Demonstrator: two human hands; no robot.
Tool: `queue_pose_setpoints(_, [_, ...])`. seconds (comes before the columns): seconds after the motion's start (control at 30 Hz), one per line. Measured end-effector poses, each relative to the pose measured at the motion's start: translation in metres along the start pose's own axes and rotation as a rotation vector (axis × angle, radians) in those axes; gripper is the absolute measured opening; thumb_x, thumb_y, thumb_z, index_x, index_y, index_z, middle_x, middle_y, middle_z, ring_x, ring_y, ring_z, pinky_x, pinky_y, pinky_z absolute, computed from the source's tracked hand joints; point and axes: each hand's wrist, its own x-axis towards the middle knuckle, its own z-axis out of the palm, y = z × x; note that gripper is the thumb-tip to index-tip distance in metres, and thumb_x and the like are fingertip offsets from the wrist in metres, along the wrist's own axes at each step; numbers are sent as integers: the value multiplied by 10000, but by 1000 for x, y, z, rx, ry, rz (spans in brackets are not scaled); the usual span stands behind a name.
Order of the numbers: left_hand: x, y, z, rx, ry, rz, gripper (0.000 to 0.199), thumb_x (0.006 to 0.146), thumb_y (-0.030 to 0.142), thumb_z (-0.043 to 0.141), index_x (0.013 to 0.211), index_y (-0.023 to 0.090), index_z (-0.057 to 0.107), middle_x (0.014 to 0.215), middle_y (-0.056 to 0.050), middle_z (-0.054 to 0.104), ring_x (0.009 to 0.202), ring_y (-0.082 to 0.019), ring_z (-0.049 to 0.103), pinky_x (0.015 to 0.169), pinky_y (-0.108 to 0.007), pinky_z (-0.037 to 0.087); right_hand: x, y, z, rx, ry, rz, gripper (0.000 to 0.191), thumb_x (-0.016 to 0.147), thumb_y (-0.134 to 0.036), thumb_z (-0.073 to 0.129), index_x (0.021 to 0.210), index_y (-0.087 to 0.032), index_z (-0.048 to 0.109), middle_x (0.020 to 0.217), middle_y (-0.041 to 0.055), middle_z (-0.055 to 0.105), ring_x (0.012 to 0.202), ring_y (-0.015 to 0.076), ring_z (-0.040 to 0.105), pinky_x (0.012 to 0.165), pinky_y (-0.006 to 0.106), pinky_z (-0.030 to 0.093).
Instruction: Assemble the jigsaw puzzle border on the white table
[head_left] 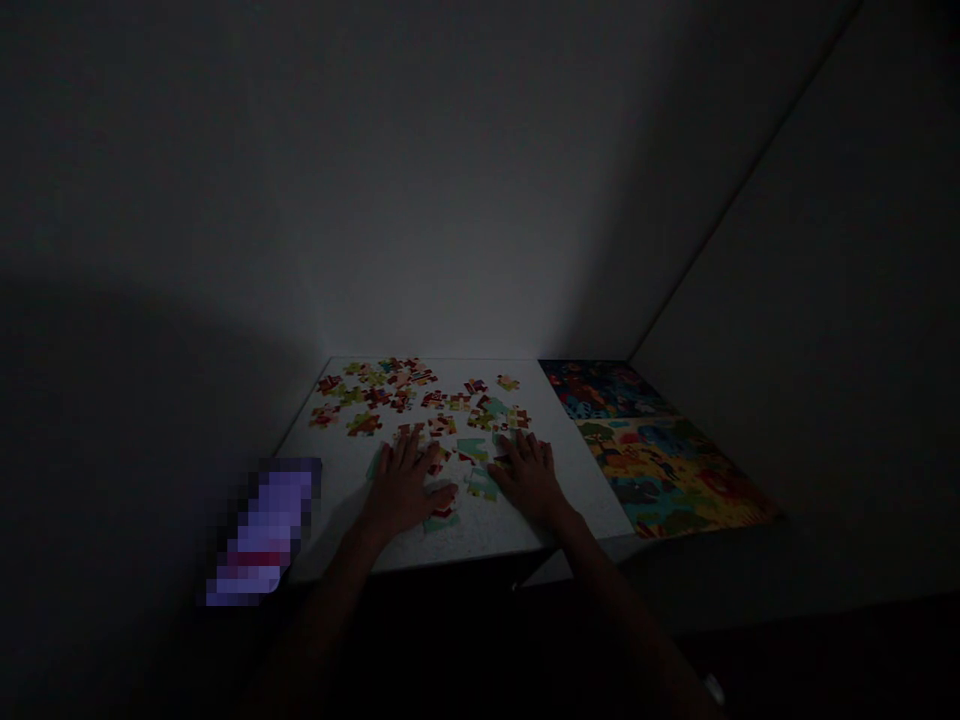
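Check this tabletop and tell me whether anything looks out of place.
One thing stands out: a purple object at the near left corner of the white table is pixelated, so it cannot be identified. The jigsaw pieces lie scattered, but that looks ordinary, including those around the left hand and right hand.

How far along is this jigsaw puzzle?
Little looks done: only a few pale green pieces lie grouped near the hands. In hand: the left hand and right hand rest flat among them. Left: many loose jigsaw pieces scattered farther off, beside a colourful picture.
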Motion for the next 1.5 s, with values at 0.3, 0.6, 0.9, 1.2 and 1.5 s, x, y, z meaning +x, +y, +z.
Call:
queue_pose_setpoints(0.3, [-2, 4, 4, 37, 76, 10, 676, 892, 615, 516, 1454, 243, 463, 1607, -132, 264, 1491, -372, 168, 1164, -621, 174, 27, 5, 3, -15, -29, 72, 732, 949, -658, 324, 1537, -222, 317, 1621, 162, 204, 1500, 377, 115, 1175, 572, 48])
queue_pose_setpoints(0.6, [0, 16, 6, 51, 76, -12, 662, 924, 598, 453, 1455, 203, 457, 1591, -162, 293, 1489, -373, 174, 1165, -614, 179, 48, 9, -1, -26, -82, 63, 747, 956, -661, 276, 1558, -219, 252, 1630, 168, 162, 1508, 358, 86, 1182, 555, 38])
queue_pose_setpoints(0.9, [7, 35, 15, 45, 92, 63, 667, 940, 564, 443, 1453, 138, 442, 1557, -192, 347, 1480, -327, 236, 1196, -576, 156, 77, 5, -2, 6, -156, 78, 837, 931, -716, 236, 1574, -185, 168, 1633, 199, 109, 1512, 348, -10, 1178, 553, 0])
queue_pose_setpoints(1.2, [12, 36, 13, 9, 43, 169, 597, 990, 512, 344, 1478, 172, 400, 1571, -137, 348, 1480, -273, 254, 1201, -534, 182, 98, -9, 3, 5, -152, -35, 763, 953, -669, 270, 1568, -222, 207, 1637, 155, 125, 1514, 335, 69, 1189, 531, 41])
queue_pose_setpoints(1.5, [28, 43, 12, 0, 26, 247, 542, 996, 446, 340, 1447, 161, 439, 1524, -150, 427, 1465, -281, 290, 1191, -522, 216, 111, -10, 9, 126, -78, -333, 487, 1029, -415, 278, 1438, -247, 483, 1569, 99, 365, 1476, 250, 268, 1189, 508, 153])
